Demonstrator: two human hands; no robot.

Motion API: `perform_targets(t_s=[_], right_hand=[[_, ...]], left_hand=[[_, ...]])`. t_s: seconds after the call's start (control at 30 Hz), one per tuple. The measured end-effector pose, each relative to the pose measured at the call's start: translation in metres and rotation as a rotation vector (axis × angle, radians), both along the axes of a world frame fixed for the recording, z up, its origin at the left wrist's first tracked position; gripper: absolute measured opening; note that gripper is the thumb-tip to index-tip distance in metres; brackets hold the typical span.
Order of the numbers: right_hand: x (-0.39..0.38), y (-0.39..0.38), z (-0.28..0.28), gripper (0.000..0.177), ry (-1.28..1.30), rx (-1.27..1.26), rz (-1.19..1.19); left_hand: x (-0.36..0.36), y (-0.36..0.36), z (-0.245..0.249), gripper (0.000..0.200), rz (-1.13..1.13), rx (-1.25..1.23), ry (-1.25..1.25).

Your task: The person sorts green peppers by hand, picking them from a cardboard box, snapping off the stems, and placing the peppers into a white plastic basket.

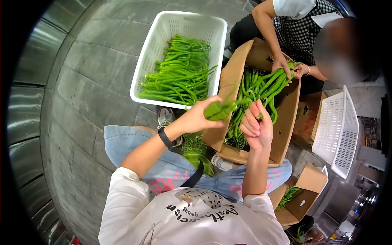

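Note:
My left hand (197,117) is wrapped round a small bunch of long green chili peppers (220,109), their tips slightly blurred. It is over the left edge of an open cardboard box (286,132) full of green chili peppers (237,130). My right hand (258,127) is over the box, its thumb and index finger pinched on the stem end of a green chili pepper; the fingers partly hide it. Just beyond, a co-worker's hands (281,68) hold several long peppers (274,83) above the same box.
A white plastic crate (141,65) with many peppers in it stands at the front left. Between my legs is a green container (200,162) with trimmings. A white basket (338,130) leans at the right, above a smaller cardboard box (311,179). Grey tiles (90,94) cover the floor.

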State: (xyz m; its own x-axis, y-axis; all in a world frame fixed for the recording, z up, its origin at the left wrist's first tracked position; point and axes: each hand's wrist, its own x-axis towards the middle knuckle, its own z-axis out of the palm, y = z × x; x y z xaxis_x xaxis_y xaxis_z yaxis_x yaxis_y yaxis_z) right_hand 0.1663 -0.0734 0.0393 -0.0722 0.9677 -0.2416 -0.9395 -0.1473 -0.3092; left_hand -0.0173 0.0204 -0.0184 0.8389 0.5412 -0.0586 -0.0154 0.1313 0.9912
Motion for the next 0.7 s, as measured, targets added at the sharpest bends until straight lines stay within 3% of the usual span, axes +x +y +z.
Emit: perform_targets(t_s=[0.1, 0.17, 0.23, 0.27, 0.37, 0.4, 0.57, 0.63, 0.7], right_hand=[[-0.017, -0.004, 0.01, 0.03, -0.475, -0.014, -0.166], [-0.028, -0.001, 0.016, 0.014, -0.627, -0.065, -0.22], [-0.037, 0.003, 0.018, 0.014, -0.752, -0.125, -0.25], [-0.033, 0.0, 0.004, 0.025, -0.727, -0.064, -0.218], [-0.038, 0.002, -0.015, 0.015, -1.22, -0.07, -0.201], [-0.041, 0.006, -0.022, 0.014, -1.293, -0.048, -0.295], [-0.028, 0.005, -0.02, 0.031, -0.287, -0.043, -0.094], [-0.026, 0.003, -0.017, 0.03, -0.119, 0.014, -0.008], [-0.036, 0.003, -0.002, 0.021, -0.33, 0.012, -0.134]], left_hand=[[0.003, 0.003, -0.002, 0.05, 0.122, -0.028, -0.021], [0.002, 0.005, 0.007, 0.052, 0.143, 0.04, 0.092], [0.006, 0.001, 0.01, 0.048, 0.203, 0.141, 0.137], [0.007, -0.002, 0.013, 0.048, 0.231, 0.203, 0.179], [0.007, -0.006, 0.011, 0.049, 0.258, 0.316, 0.228], [0.006, -0.007, 0.011, 0.049, 0.263, 0.313, 0.214], [0.004, -0.003, 0.01, 0.049, 0.26, 0.252, 0.139], [0.004, -0.002, 0.008, 0.049, 0.28, 0.234, 0.139], [0.004, -0.003, 0.01, 0.048, 0.324, 0.325, 0.181]])
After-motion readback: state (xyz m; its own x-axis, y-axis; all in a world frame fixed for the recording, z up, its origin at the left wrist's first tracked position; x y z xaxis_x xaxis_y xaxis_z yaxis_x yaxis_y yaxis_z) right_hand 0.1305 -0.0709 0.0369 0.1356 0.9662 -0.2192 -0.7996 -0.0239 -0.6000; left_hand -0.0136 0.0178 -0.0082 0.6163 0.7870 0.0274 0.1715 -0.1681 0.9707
